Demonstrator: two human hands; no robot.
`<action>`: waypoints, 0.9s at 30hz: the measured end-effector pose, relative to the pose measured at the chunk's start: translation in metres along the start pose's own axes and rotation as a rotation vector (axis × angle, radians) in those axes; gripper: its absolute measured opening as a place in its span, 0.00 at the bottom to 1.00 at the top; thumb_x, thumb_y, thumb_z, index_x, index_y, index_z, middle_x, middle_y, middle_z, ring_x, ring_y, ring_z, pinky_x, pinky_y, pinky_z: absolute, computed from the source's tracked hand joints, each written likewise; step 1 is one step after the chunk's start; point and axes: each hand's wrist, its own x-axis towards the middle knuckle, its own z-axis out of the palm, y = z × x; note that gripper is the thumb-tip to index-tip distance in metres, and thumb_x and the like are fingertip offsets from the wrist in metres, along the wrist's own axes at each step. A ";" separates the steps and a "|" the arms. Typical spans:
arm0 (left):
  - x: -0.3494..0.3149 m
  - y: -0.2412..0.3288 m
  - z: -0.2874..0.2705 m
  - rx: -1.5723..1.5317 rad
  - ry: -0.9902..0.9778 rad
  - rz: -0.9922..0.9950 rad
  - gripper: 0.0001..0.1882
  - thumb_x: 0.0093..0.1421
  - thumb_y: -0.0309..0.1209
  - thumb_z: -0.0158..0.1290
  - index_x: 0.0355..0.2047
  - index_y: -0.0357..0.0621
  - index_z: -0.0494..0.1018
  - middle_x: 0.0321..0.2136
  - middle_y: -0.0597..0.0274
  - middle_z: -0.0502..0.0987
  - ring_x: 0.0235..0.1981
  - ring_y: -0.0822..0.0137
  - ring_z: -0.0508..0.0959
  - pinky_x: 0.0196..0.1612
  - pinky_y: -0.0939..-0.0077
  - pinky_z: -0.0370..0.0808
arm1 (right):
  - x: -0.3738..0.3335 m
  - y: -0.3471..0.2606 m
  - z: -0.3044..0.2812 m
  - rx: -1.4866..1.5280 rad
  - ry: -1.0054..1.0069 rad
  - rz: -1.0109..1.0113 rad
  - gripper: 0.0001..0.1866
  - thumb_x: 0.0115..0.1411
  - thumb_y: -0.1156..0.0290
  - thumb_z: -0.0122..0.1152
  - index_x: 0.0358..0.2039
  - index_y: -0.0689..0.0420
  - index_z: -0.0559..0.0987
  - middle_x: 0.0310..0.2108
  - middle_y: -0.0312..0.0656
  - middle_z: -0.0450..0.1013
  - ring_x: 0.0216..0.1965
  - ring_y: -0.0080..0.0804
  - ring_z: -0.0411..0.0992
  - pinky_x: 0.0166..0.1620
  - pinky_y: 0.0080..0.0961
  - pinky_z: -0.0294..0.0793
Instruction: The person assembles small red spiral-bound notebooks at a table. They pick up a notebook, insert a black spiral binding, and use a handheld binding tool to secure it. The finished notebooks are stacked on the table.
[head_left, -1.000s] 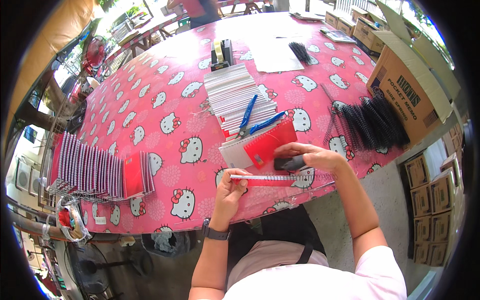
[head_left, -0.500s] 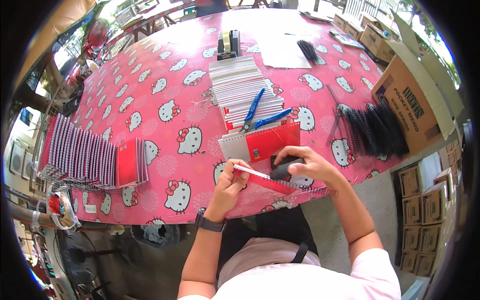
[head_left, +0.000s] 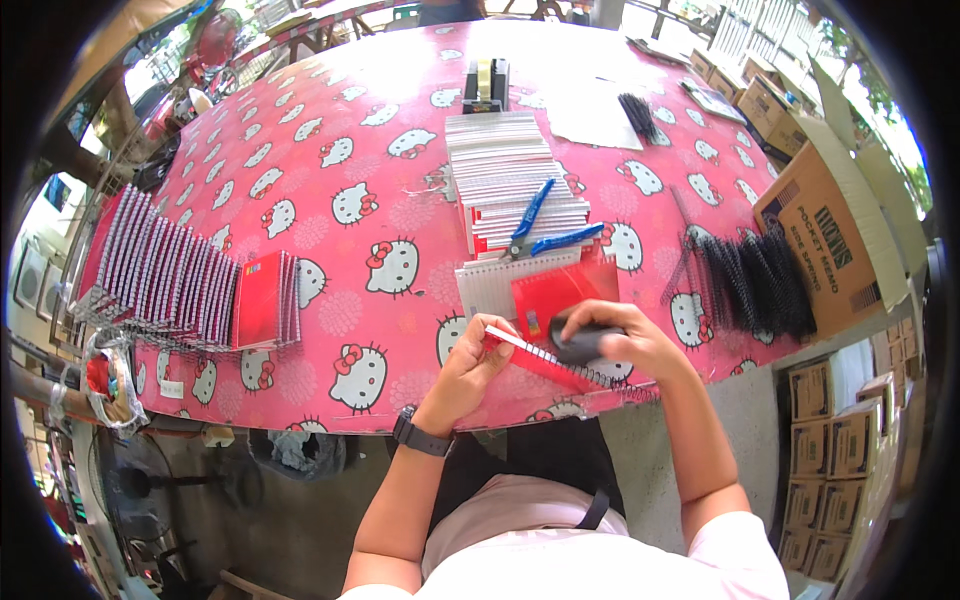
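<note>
A small red-covered notebook (head_left: 540, 370) is pinched by its left end in my left hand (head_left: 466, 372), its page edge turned up. Along that edge runs a dark wire spiral (head_left: 600, 378), with loose loops trailing past the notebook's right end. My right hand (head_left: 636, 338) is closed around a rounded black hand-held object (head_left: 580, 343), held against or just above the spiral; contact is hard to make out. Just beyond my hands lies an open notebook with a red cover (head_left: 590, 283). Blue-handled cutters (head_left: 534, 212) rest on a row of white unbound notebooks (head_left: 505, 165).
Spiral-bound notebooks (head_left: 165, 265) stand in a row at the left. Black spirals (head_left: 760, 285) are heaped at the right beside an open cardboard box (head_left: 835, 235). Farther back are a tape dispenser (head_left: 486, 88), white paper (head_left: 592, 122) and a smaller black bundle (head_left: 637, 118).
The whole view has shifted slightly. More spiral loops show along the notebook's edge, and the right hand's fingers have shifted on the black object. Both hands keep their holds.
</note>
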 end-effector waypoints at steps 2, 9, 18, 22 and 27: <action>-0.001 0.000 -0.003 -0.033 -0.009 -0.036 0.06 0.66 0.26 0.47 0.43 0.43 0.66 0.34 0.71 0.66 0.36 0.81 0.64 0.42 0.86 0.63 | 0.003 -0.005 0.009 0.226 -0.063 -0.208 0.29 0.51 0.44 0.64 0.36 0.62 0.77 0.32 0.37 0.72 0.38 0.25 0.70 0.41 0.24 0.69; -0.001 -0.002 0.000 -0.014 -0.002 0.016 0.09 0.65 0.24 0.47 0.46 0.42 0.66 0.37 0.70 0.68 0.41 0.80 0.66 0.46 0.86 0.63 | 0.003 -0.001 0.007 0.002 -0.025 0.014 0.25 0.53 0.49 0.63 0.37 0.61 0.77 0.32 0.35 0.72 0.37 0.20 0.67 0.41 0.21 0.67; -0.002 -0.003 0.001 -0.017 0.152 0.064 0.15 0.61 0.21 0.53 0.48 0.42 0.73 0.37 0.70 0.72 0.35 0.83 0.70 0.34 0.89 0.67 | 0.009 0.002 0.010 -0.019 0.005 -0.003 0.26 0.57 0.49 0.58 0.40 0.62 0.75 0.37 0.38 0.71 0.38 0.23 0.67 0.45 0.22 0.66; -0.003 0.006 0.004 0.045 0.182 0.049 0.15 0.61 0.22 0.53 0.48 0.43 0.75 0.36 0.72 0.73 0.33 0.84 0.70 0.30 0.90 0.66 | 0.011 0.004 0.015 0.002 -0.005 -0.065 0.24 0.55 0.51 0.61 0.39 0.62 0.75 0.33 0.36 0.70 0.36 0.21 0.66 0.40 0.21 0.66; -0.005 0.009 0.002 0.115 0.174 0.035 0.13 0.62 0.24 0.52 0.47 0.41 0.76 0.36 0.71 0.72 0.33 0.82 0.70 0.33 0.89 0.67 | 0.003 0.000 0.017 -0.420 0.169 -0.063 0.28 0.49 0.47 0.66 0.39 0.59 0.76 0.33 0.41 0.71 0.37 0.31 0.68 0.41 0.28 0.66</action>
